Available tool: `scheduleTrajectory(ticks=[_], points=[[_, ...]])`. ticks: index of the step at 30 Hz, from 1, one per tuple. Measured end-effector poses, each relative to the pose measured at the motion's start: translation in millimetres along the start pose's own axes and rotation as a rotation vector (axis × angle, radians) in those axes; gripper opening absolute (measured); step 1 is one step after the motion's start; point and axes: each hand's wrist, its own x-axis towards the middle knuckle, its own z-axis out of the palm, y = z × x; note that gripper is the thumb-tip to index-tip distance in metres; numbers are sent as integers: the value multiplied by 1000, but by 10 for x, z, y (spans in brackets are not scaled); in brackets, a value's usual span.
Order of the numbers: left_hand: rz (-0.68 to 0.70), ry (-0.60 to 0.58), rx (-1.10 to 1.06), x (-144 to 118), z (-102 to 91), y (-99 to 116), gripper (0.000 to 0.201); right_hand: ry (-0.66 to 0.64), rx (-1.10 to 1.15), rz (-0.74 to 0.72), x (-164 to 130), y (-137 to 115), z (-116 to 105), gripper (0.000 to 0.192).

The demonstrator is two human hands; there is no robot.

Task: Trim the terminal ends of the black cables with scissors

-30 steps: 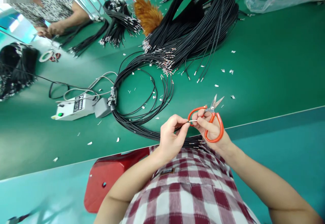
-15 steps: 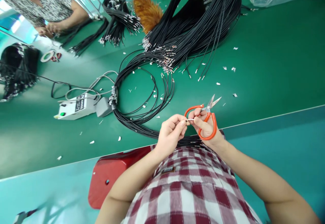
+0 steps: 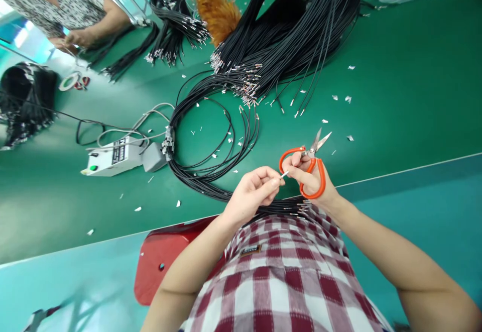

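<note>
The left hand (image 3: 251, 194) pinches a wire tip (image 3: 284, 174) just above the table edge. The right hand (image 3: 309, 181) grips orange scissors (image 3: 312, 163), blades parted, touching that tip. Beyond lie coiled wires (image 3: 211, 141), a control box (image 3: 109, 157) and a far wire heap (image 3: 289, 30).

My left hand (image 3: 253, 193) is curled, thumb and forefinger pinched together at the tips. My right hand (image 3: 309, 177) sits just beside it, fingers bent and closed. Both bare forearms angle inward from below, wrists raised.
</note>
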Motion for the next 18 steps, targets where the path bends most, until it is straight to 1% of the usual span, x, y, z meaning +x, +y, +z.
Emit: scheduleTrajectory(ticks=[2, 4, 7, 11, 18], points=[[39, 80, 5, 2, 22, -27, 37, 19, -1, 4, -8, -11, 11, 31], [60, 106, 32, 3, 24, -59, 34, 20, -4, 3, -16, -12, 23, 30], [82, 80, 70, 2, 0, -97, 30, 20, -27, -15, -14, -3, 41, 31], [95, 72, 51, -1, -18, -110, 28, 46, -75, -28, 2, 0, 68, 34], [27, 69, 22, 11, 23, -60, 35, 63, -75, -12, 9, 0, 74, 39]])
